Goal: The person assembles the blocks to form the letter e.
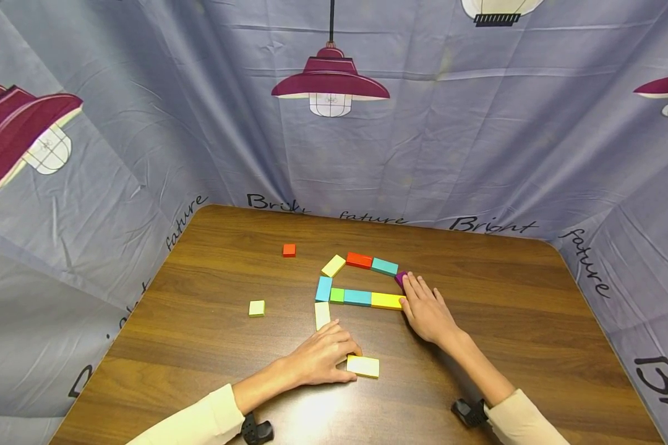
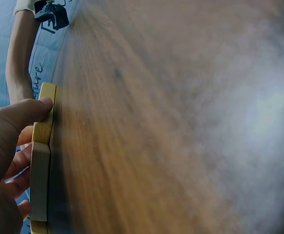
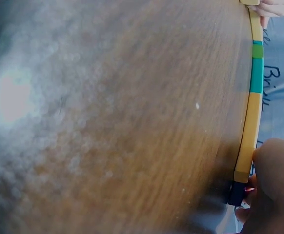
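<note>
In the head view my left hand (image 1: 327, 355) pinches a pale yellow block (image 1: 364, 367) near its left end, low on the wooden table. The left wrist view has the thumb on a yellow block (image 2: 45, 114), with a greyish-white block (image 2: 39, 180) beside the other fingers. My right hand (image 1: 430, 312) lies with extended fingers over the purple block (image 1: 401, 279), touching the right end of the orange-yellow block (image 1: 386, 300). In the right wrist view, fingers sit behind the dark purple block (image 3: 236, 193). Part of the purple block is hidden under that hand.
Blue (image 1: 323, 288), green (image 1: 337, 296), red (image 1: 359, 260), teal (image 1: 385, 266) and yellow blocks (image 1: 333, 266) form a loop on the table (image 1: 200, 346). A cream block (image 1: 322, 314) extends downward. Loose red (image 1: 289, 250) and yellow-green blocks (image 1: 256, 308) lie left. Curtains surround the table.
</note>
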A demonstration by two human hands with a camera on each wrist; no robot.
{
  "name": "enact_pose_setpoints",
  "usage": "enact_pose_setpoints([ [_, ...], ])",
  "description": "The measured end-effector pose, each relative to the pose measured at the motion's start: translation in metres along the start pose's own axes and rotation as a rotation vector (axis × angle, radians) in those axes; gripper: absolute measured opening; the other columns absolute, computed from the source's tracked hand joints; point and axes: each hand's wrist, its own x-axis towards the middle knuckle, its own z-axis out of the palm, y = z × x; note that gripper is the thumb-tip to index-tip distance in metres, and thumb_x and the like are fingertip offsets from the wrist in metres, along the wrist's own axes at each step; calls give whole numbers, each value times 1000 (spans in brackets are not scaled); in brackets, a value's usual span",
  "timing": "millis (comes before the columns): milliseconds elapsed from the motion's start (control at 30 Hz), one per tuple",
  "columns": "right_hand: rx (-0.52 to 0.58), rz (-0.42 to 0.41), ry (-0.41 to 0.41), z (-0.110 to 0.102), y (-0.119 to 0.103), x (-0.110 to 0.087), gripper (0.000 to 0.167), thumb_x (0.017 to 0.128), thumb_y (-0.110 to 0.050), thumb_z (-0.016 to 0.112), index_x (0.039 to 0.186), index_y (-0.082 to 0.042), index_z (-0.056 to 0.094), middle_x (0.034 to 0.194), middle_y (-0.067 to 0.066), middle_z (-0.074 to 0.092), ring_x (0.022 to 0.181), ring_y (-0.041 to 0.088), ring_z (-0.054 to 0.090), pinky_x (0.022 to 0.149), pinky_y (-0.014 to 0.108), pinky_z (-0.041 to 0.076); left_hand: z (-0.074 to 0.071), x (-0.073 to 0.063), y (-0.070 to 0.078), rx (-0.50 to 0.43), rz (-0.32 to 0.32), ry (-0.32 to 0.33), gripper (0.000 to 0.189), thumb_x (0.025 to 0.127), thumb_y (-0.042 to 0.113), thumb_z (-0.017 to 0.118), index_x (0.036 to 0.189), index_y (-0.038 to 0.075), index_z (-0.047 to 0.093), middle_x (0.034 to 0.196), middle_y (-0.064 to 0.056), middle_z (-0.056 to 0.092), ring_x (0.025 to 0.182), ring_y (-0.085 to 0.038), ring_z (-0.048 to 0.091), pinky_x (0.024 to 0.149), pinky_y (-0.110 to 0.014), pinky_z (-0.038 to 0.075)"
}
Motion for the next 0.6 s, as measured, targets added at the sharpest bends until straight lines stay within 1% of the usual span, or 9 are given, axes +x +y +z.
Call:
enact_pose_setpoints([
  [267, -1, 2, 6, 1, 1, 1, 58, 108, -26, 42, 154, 6, 27, 158, 25, 25, 144, 44, 23, 108, 70, 20, 0, -2, 1, -1, 9, 12, 36, 78, 41, 84, 106, 21, 72, 101, 10, 66, 105, -10, 56, 113, -47, 30],
  [500, -8, 4, 5, 1, 1, 1, 58, 108, -26, 42, 154, 6, 27, 158, 25, 25, 144, 44, 23, 108, 70, 21, -2, -2, 2, 22, 4, 9, 38, 77, 43, 84, 106, 22, 72, 101, 10, 66, 104, -10, 56, 113, -48, 30],
  [600, -9, 2, 7, 1, 1, 2, 58, 107, -26, 42, 154, 6, 27, 158, 25, 25, 144, 44, 23, 108, 70, 21, -5, -3, 3, 14, 11, 28, 41, 76, 43, 84, 108, 21, 71, 102, 9, 66, 102, -10, 56, 113, -49, 30],
])
